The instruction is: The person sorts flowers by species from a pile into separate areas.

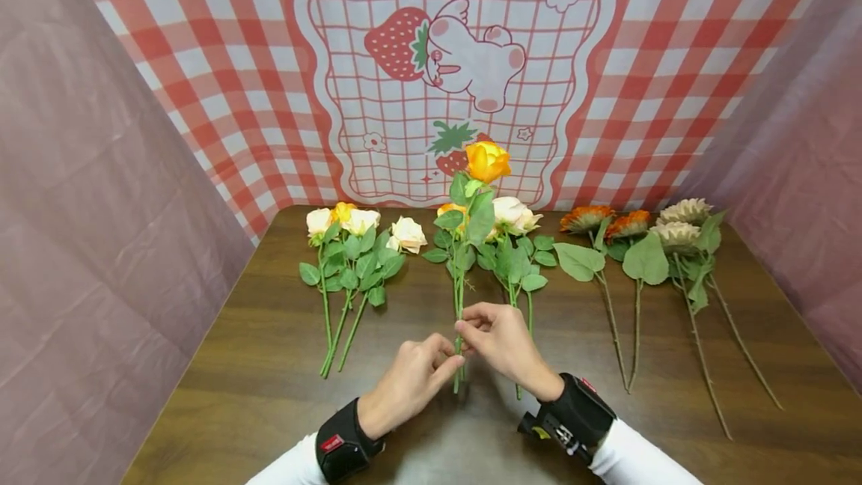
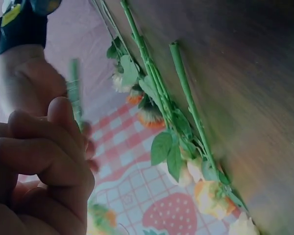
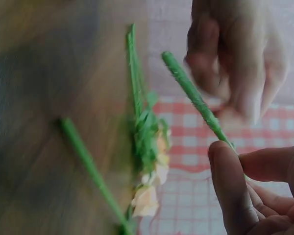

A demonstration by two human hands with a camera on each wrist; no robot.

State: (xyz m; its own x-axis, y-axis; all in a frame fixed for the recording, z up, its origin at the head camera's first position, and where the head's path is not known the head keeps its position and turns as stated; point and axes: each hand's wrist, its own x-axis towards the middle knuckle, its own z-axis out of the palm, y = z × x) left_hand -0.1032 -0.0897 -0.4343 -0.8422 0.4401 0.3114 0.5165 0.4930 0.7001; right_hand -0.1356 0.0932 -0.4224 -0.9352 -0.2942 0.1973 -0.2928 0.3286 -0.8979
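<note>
My right hand (image 1: 501, 339) pinches the green stem (image 3: 193, 100) of a yellow-orange rose (image 1: 488, 161) between thumb and fingers. The rose stands upright above the table, bloom at the top, with leaves (image 1: 481, 217) below it. The stem's lower end sticks out past the right fingertips. Close beside that lower part is my left hand (image 1: 414, 380), its fingers loosely bent and nothing visible in its grasp. In the right wrist view the blurred left hand (image 3: 235, 58) shows apart from the stem. Bent left fingers (image 2: 49, 156) fill the left wrist view's lower corner.
Cream and yellow roses (image 1: 361, 221) lie at the left of the brown table (image 1: 256, 365). Behind the held stem lie more roses (image 1: 513, 215). Farther right are orange flowers (image 1: 587, 219) and cream flowers (image 1: 676, 236) on long stems. A checked cloth (image 1: 229, 58) hangs behind.
</note>
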